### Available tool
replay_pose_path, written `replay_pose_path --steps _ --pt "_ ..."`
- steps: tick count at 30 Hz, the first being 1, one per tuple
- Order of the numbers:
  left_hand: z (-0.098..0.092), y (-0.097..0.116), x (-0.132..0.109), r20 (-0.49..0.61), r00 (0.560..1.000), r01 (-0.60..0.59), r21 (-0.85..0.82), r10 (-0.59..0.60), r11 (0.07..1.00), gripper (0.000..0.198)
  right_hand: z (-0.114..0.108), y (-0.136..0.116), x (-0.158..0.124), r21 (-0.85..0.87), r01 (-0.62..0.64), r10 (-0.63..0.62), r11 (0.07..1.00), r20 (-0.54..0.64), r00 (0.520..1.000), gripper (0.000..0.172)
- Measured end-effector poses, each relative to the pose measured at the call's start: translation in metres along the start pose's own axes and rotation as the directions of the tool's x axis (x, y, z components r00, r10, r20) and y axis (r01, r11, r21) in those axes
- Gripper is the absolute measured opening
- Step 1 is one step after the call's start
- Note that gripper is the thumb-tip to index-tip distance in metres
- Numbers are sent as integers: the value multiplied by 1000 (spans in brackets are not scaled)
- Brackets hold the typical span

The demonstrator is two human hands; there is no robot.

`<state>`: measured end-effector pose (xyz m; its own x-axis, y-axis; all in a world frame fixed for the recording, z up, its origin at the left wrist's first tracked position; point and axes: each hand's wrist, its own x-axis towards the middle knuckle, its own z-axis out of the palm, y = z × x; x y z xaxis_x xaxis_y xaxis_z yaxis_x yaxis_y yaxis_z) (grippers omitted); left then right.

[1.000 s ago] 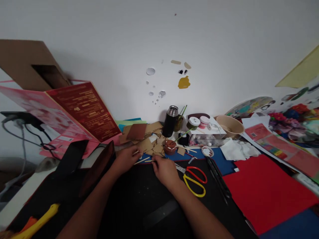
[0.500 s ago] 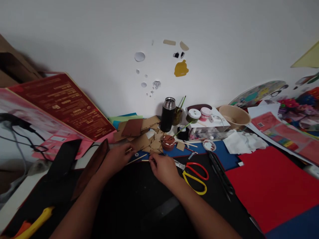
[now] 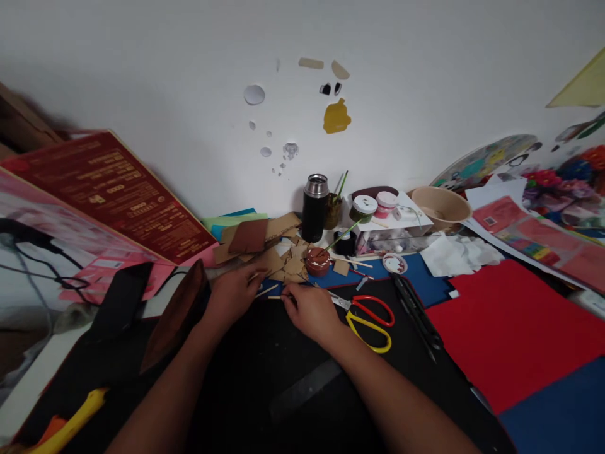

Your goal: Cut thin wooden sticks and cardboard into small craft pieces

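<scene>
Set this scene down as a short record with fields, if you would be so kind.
Left hand: pinching a thin stick, slightly blurred
Right hand: at the end of a second stick; grip unclear
Scissors: red and yellow handles, lying beside the right hand on the black mat
Paint jar: brown, green-handled paintbrush leaning from it
Thermos: black, upright behind the jar
Red sheet: right of the mat

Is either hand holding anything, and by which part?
The right hand seems to pinch a stick by its right end; whether the left hand holds anything cannot be told.
</scene>
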<state>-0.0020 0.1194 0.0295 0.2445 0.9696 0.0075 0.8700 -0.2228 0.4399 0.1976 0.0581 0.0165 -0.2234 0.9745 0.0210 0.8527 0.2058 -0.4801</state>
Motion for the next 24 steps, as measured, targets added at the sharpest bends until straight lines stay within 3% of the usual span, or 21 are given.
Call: replay_pose_path --steps 7,11,16,24 --pt "3 6 -5 177 970 -191 135 166 972 20 2 3 -1 76 27 -23 997 -59 998 17" --pt "13 5 -6 228 958 -203 108 175 973 22 5 8 0 239 10 17 971 -113 993 16" --pt "14 7 -6 149 974 -198 171 173 965 20 7 13 0 402 34 57 915 -212 976 17" --pt "12 19 -6 11 986 -169 77 169 983 12 9 15 3 589 73 166 805 -341 925 23"
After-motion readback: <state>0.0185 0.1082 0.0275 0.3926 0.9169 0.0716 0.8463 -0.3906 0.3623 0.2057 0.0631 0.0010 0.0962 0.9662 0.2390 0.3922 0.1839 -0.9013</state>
